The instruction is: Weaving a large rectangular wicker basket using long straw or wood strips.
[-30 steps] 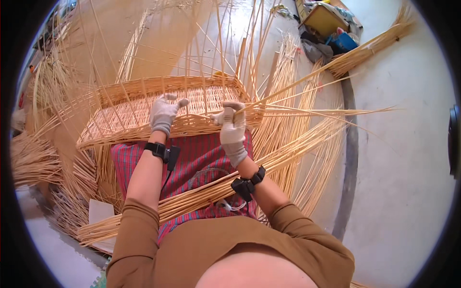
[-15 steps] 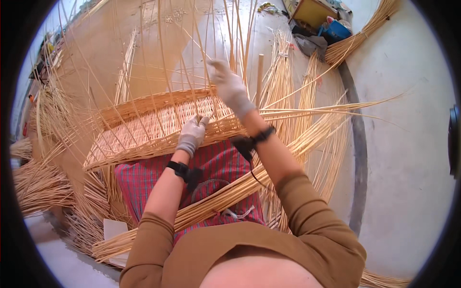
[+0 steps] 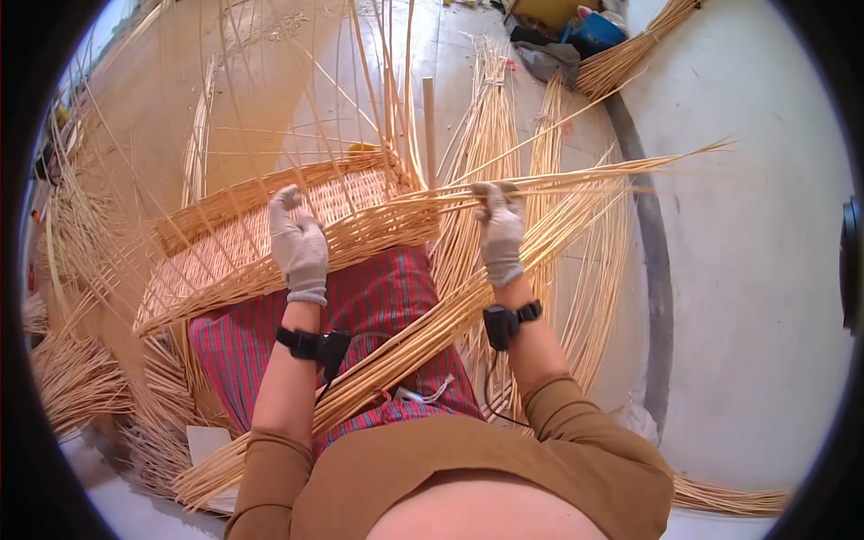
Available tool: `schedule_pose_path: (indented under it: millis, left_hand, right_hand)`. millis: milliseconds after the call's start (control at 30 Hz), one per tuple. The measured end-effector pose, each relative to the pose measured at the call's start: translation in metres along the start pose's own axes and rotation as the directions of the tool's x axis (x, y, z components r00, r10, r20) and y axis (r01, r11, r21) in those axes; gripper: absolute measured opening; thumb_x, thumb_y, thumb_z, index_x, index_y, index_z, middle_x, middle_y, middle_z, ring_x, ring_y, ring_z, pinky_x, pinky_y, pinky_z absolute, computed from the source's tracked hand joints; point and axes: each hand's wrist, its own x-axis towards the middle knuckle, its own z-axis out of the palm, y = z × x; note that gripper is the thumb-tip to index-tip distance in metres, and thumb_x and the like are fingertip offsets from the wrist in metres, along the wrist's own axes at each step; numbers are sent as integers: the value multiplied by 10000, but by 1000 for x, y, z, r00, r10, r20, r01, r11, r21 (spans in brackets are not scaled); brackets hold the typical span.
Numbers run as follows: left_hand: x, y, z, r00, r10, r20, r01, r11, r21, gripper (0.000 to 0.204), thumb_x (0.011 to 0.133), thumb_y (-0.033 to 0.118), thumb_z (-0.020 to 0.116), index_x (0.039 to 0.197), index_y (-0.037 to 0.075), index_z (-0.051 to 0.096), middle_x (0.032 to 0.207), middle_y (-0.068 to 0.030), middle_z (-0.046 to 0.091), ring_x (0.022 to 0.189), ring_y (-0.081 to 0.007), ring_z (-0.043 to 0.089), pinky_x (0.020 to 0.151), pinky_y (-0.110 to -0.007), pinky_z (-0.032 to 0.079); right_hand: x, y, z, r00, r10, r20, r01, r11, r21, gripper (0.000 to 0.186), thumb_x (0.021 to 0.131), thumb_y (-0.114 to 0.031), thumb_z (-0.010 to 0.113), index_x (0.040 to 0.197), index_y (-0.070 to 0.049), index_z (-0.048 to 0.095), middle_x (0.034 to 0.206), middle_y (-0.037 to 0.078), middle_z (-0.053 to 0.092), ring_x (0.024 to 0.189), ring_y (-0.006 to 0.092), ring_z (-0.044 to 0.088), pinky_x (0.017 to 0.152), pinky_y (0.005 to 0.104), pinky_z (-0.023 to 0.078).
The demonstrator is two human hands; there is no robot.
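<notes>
A half-woven wicker basket lies tilted across the person's lap, on a red checked cloth, its woven rim toward the near side and its unwoven upright stakes fanning up and away on the far side. The left hand, in a grey glove, lies flat with fingers spread on the woven side of the basket, pressing it down rather than gripping anything. The right hand, also gloved, is closed around a bundle of long cane strands at the basket's right corner; the strands run out level to the right, well past the hand.

More loose cane crosses the lap from near left to far right, and further bundles lie on the concrete floor to the far right, beside a blue and yellow heap of things. A black band sits on each wrist.

Judging by the sharp turn of the strands at the corner, the risk is that they kink or snap there if pulled too tight. The basket, resting only on the lap, could also twist if the left hand eases its pressure.
</notes>
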Motion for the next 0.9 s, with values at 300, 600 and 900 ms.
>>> schedule_pose_path:
  millis: [300, 600, 900]
  left_hand:
    - [6, 1, 106, 974, -149, 169, 164, 983, -81, 182, 1008, 208, 603, 1063, 34, 609, 719, -82, 641, 470, -171, 615, 445, -327, 493]
    - [16, 8, 94, 983, -114, 142, 121, 992, -45, 252, 1002, 278, 617, 989, 27, 622, 640, -82, 620, 444, -175, 585, 449, -346, 472]
    - [-26, 11, 89, 756, 634, 161, -604, 582, 545, 775, 824, 125, 739, 1509, 158, 380, 1410, -88, 555, 1202, -267, 592, 993, -431, 472]
  right_hand:
    - [92, -39, 101, 695, -477, 538, 718, 429, -548, 380, 896, -96, 659, 1270, -138, 608, 1258, 198, 640, 1181, 373, 612, 1044, 405, 459]
    - [141, -38, 56, 901, -429, 60, 410, 799, -441, 359, 1023, -60, 496, 1379, -89, 463, 876, 23, 562, 730, 151, 591, 794, 360, 549]
    - [110, -26, -4, 971, -238, -33, 201, 881, -428, 256, 1100, -244, 378, 1252, -116, 540, 600, -36, 390, 457, 51, 413, 446, 241, 494]
